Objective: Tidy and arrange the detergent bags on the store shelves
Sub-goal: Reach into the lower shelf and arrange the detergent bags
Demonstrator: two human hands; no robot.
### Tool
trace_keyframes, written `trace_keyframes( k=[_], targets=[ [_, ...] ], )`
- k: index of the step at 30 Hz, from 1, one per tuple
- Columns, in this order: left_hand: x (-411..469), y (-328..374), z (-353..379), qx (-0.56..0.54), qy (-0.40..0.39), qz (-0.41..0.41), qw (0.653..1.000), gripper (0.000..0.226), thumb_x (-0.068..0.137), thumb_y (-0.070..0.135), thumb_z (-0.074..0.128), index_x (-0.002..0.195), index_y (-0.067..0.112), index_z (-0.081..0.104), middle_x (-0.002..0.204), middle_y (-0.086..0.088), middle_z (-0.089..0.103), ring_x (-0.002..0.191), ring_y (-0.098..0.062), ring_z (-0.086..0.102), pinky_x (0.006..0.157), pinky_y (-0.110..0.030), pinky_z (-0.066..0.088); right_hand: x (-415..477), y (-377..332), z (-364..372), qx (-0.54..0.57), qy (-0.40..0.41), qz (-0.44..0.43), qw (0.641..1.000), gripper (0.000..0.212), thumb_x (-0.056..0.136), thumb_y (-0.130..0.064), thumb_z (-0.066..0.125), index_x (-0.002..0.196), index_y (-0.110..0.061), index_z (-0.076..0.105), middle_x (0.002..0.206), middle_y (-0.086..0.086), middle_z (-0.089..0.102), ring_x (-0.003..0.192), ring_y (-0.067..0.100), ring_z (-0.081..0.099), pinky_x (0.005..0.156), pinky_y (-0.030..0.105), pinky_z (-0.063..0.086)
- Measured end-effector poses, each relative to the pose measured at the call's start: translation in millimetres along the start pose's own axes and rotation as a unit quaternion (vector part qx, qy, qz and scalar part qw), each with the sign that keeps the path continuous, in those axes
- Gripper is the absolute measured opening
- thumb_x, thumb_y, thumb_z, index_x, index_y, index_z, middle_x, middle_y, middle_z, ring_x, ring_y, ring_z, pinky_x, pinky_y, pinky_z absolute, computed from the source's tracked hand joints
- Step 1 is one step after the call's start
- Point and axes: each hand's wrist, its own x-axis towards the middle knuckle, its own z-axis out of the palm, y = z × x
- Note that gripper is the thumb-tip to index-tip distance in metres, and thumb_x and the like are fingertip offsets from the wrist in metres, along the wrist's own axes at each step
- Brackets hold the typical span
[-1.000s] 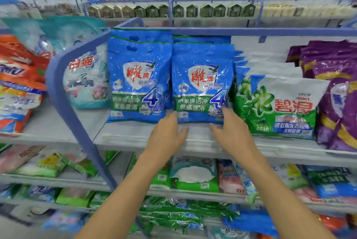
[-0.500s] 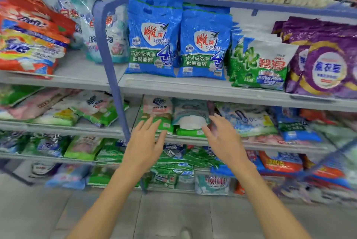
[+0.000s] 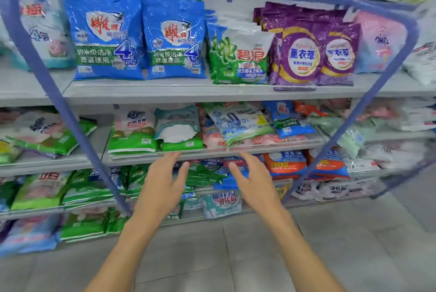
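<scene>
With the blue detergent bags (image 3: 103, 32) standing upright on the top shelf (image 3: 165, 92), the slumped bags (image 3: 238, 124) on the middle shelf (image 3: 283, 145) look yet to be arranged, and the left hand (image 3: 162, 187) and right hand (image 3: 254, 185) hover apart just near its edge, fingers spread, holding nothing.

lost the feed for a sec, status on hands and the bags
Left hand open, right hand open, both empty. Teal-and-white plastic detergent bag lying on grey metal shelf, untouched. Nothing in the way.
</scene>
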Motion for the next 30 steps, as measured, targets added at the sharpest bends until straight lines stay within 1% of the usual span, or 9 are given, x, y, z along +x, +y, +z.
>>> trace_keyframes(
  k=[6, 13, 15, 20, 22, 26, 27, 29, 30],
  targets=[
    [1.0, 79.9, 78.6, -0.021, -0.051, 0.04, 0.998, 0.052, 0.104, 0.041, 0.05, 0.149, 0.015, 0.049, 0.152, -0.003, 0.051, 0.142, -0.02, 0.043, 0.118, -0.036, 0.033, -9.6, 84.5, -70.9, -0.003, 0.037, 0.058, 0.998, 0.058, 0.103, -0.047, 0.051, 0.153, -0.019, 0.043, 0.156, -0.003, 0.046, 0.145, 0.014, 0.038, 0.118, 0.037, 0.034],
    [9.8, 156.9, 167.8, -0.026, -0.11, 0.022, 0.993, 0.056, 0.104, 0.046, 0.047, 0.153, 0.021, 0.042, 0.156, 0.003, 0.046, 0.144, -0.016, 0.039, 0.115, -0.031, 0.031, 5.0, 173.9, -137.6, 0.004, 0.043, 0.095, 0.995, 0.054, 0.103, -0.044, 0.053, 0.149, -0.016, 0.046, 0.15, 0.0, 0.051, 0.141, 0.017, 0.043, 0.109, 0.03, 0.035],
    [20.4, 171.9, 186.0, -0.017, -0.12, 0.017, 0.993, 0.056, 0.104, 0.047, 0.046, 0.154, 0.022, 0.041, 0.155, 0.004, 0.047, 0.143, -0.016, 0.04, 0.114, -0.032, 0.032, 19.5, 194.5, -149.6, 0.01, 0.031, 0.1, 0.994, 0.053, 0.104, -0.043, 0.053, 0.148, -0.014, 0.047, 0.148, 0.003, 0.052, 0.138, 0.019, 0.044, 0.106, 0.031, 0.036],
    [69.8, 199.5, 225.5, -0.001, -0.128, 0.014, 0.992, 0.055, 0.104, 0.048, 0.046, 0.152, 0.02, 0.044, 0.151, 0.001, 0.052, 0.138, -0.02, 0.048, 0.111, -0.034, 0.037, 75.9, 232.7, -171.7, 0.018, 0.023, 0.111, 0.993, 0.059, 0.103, -0.047, 0.053, 0.151, -0.015, 0.042, 0.152, 0.005, 0.049, 0.141, 0.022, 0.043, 0.112, 0.041, 0.038],
    [96.6, 206.4, 242.1, -0.01, -0.129, 0.015, 0.992, 0.056, 0.104, 0.049, 0.046, 0.152, 0.021, 0.043, 0.152, 0.001, 0.052, 0.137, -0.019, 0.05, 0.111, -0.034, 0.038, 102.5, 245.4, -177.0, 0.019, 0.022, 0.111, 0.993, 0.061, 0.102, -0.049, 0.052, 0.153, -0.016, 0.041, 0.155, 0.002, 0.047, 0.143, 0.021, 0.041, 0.112, 0.041, 0.038],
    [154.6, 212.4, 283.5, -0.046, -0.139, -0.013, 0.989, 0.061, 0.103, 0.055, 0.043, 0.155, 0.023, 0.039, 0.155, 0.005, 0.047, 0.141, -0.017, 0.044, 0.117, -0.039, 0.036, 156.8, 274.4, -179.5, 0.051, 0.029, 0.136, 0.989, 0.054, 0.103, -0.046, 0.053, 0.15, -0.022, 0.042, 0.151, -0.001, 0.049, 0.132, 0.018, 0.048, 0.096, 0.032, 0.039],
    [167.2, 213.0, 295.3, -0.049, -0.134, -0.02, 0.99, 0.062, 0.103, 0.058, 0.042, 0.154, 0.023, 0.041, 0.153, 0.004, 0.049, 0.137, -0.016, 0.05, 0.114, -0.04, 0.039, 170.2, 281.4, -177.5, 0.065, 0.031, 0.14, 0.988, 0.053, 0.103, -0.045, 0.053, 0.15, -0.023, 0.042, 0.15, -0.002, 0.049, 0.133, 0.018, 0.048, 0.093, 0.03, 0.037],
    [190.5, 215.0, 319.9, -0.066, -0.119, -0.036, 0.99, 0.059, 0.103, 0.056, 0.044, 0.152, 0.022, 0.042, 0.146, 0.002, 0.056, 0.119, -0.011, 0.061, 0.102, -0.032, 0.043, 198.6, 299.8, -169.5, 0.075, 0.033, 0.143, 0.986, 0.051, 0.103, -0.045, 0.054, 0.148, -0.024, 0.044, 0.147, -0.003, 0.052, 0.136, 0.019, 0.048, 0.092, 0.029, 0.036],
    [201.4, 215.8, 332.9, -0.076, -0.11, -0.043, 0.99, 0.056, 0.104, 0.052, 0.046, 0.151, 0.023, 0.041, 0.143, 0.002, 0.057, 0.117, -0.012, 0.061, 0.097, -0.029, 0.042, 212.9, 308.0, -165.3, 0.072, 0.033, 0.137, 0.987, 0.051, 0.102, -0.046, 0.054, 0.147, -0.023, 0.045, 0.146, -0.003, 0.053, 0.136, 0.019, 0.048, 0.091, 0.027, 0.036]
  ],
)
